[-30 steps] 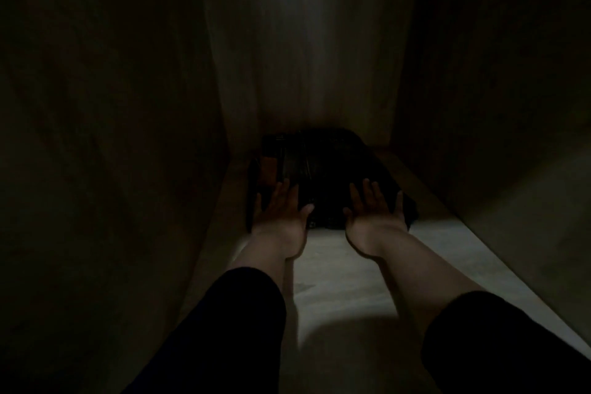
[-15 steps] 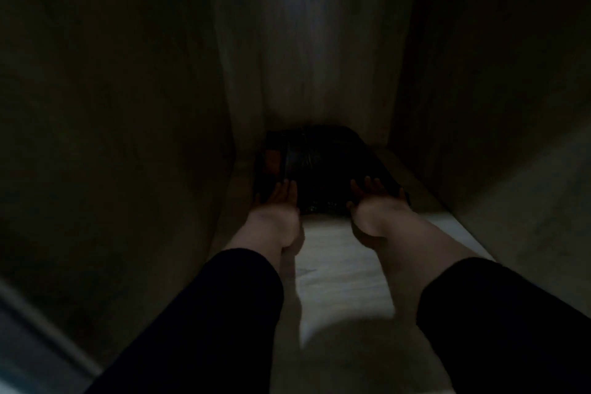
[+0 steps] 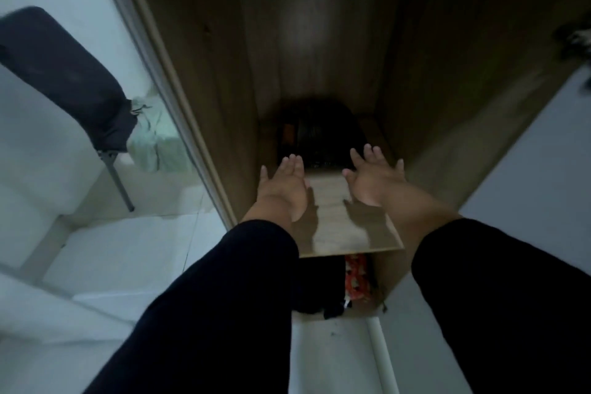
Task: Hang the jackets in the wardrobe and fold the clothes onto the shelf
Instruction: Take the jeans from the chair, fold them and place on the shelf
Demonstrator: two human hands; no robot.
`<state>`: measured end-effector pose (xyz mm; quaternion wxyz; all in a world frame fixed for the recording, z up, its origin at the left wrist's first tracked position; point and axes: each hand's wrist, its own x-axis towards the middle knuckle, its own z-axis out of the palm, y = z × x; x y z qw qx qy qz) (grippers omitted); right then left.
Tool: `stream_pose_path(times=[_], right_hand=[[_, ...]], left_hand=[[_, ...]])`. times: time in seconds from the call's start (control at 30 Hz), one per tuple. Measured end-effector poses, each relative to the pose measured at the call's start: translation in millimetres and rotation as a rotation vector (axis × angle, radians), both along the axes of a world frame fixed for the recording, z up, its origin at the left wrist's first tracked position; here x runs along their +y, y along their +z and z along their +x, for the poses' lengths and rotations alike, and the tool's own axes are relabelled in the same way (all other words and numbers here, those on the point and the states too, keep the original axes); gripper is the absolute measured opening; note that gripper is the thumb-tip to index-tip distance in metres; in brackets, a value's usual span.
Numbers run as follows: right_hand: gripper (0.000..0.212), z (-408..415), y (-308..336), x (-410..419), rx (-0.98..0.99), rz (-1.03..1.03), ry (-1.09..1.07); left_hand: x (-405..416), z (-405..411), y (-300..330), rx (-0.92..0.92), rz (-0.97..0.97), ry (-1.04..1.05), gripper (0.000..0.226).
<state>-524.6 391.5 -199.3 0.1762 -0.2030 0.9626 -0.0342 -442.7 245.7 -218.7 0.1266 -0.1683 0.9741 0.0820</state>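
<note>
— Two hands over the shelf (image 3: 351,233) — what do they hold?
— Nothing. The left hand (image 3: 281,189) and right hand (image 3: 372,177) hover flat, each grip wide, fingers spread, just short of the folded dark clothes (image 3: 323,134) at the back of the wardrobe (image 3: 204,73).
— What's around?
— Beneath the shelf, a red patterned cloth (image 3: 356,278) beside dark fabric. Left of the wardrobe, a black chair (image 3: 60,73) with pale green clothing (image 3: 153,141) beside it on the white floor (image 3: 128,249).
</note>
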Motion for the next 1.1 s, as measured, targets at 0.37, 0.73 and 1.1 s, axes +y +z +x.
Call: stream_pose_path(times=[0.37, 0.73, 1.1], right_hand=[[0.056, 130, 96, 34, 0.056, -0.101, 0.187], [0.050, 302, 105, 5, 0.015, -0.108, 0.694], [0.053, 532, 98, -52, -0.014, -0.164, 1.193]], left_hand=[[55, 152, 89, 0.156, -0.025, 0.200, 0.057], [76, 397, 104, 0.180, -0.093, 0.694, 0.061], [122, 646, 106, 0.173, -0.147, 1.203, 0.061]])
